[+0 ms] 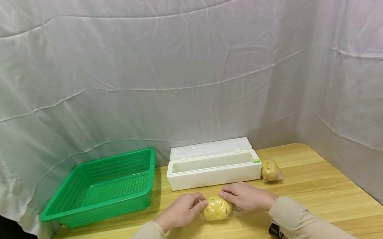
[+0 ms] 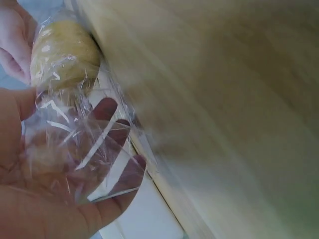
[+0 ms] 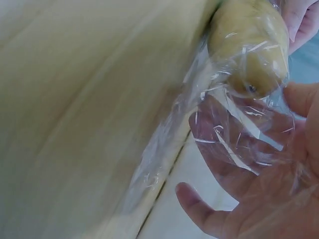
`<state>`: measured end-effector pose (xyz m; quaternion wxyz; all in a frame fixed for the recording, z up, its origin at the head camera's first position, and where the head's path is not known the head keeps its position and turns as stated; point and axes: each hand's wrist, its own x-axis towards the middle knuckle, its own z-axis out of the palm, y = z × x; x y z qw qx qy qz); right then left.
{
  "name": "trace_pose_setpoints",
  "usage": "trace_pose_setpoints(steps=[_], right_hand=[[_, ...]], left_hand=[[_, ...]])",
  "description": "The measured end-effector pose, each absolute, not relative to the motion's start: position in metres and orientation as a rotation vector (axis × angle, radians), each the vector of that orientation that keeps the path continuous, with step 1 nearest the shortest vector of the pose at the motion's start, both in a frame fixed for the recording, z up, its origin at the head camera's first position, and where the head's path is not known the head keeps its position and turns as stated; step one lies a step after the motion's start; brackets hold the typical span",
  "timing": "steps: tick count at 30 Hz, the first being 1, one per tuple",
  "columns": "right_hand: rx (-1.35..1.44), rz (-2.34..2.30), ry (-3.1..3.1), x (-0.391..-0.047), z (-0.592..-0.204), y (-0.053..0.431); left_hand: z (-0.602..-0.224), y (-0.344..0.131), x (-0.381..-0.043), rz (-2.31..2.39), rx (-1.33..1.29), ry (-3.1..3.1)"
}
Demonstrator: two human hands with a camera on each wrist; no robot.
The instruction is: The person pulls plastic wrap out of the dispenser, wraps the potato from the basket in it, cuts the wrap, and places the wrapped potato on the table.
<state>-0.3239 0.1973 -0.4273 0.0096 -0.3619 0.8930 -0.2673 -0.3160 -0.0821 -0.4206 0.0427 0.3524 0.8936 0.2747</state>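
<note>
A yellow potato wrapped in clear cling film sits on the table between both hands. My left hand is at its left end, thumb near the potato and fingers curved round loose cling film. On the other side my right hand holds the film's right end the same way, with crinkled film across its fingers. Thumb and fingertips do not visibly meet in either wrist view. Behind the hands stands a long white cling film dispenser, its lid raised, a green piece at its right corner.
A second wrapped potato lies against the dispenser's right end. At the left stands a green perforated basket with nothing in it. The wooden table ends at a pale curtain behind and at the right.
</note>
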Motion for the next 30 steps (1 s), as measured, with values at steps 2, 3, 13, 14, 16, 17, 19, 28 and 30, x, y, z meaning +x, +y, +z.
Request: trace_pose_setpoints(steps=[2,3,13,14,16,17,19,28,30], right_hand=[[-1.131,-0.836,2.784,-0.325,-0.429,0.198],[-1.113,-0.827,2.787,-0.324,-0.429,0.198],[-0.991,-0.674,2.905,-0.306,-0.414,0.2],[-0.985,-0.658,2.914,-0.305,-0.414,0.2],[-0.963,-0.62,2.936,-0.303,-0.413,0.201],[-0.944,-0.604,2.947,-0.301,-0.412,0.201],[-0.907,-0.572,2.971,-0.296,-0.409,0.199],[-0.961,-0.457,2.991,-0.274,-0.402,0.179],[-0.971,-0.435,2.987,-0.274,-0.405,0.177]], left_hand=[[-0.422,-0.082,-0.318,0.862,1.068,2.729],[-0.422,-0.082,-0.318,0.882,1.068,2.72],[-0.422,-0.086,-0.319,0.828,1.171,2.771],[-0.422,-0.086,-0.318,0.814,1.172,2.78],[-0.42,-0.087,-0.315,0.771,1.147,2.824],[-0.419,-0.088,-0.313,0.744,1.131,2.858],[-0.416,-0.087,-0.306,0.677,1.092,2.945],[-0.413,-0.071,-0.284,0.39,1.127,3.083],[-0.417,-0.069,-0.287,0.376,1.135,3.069]])
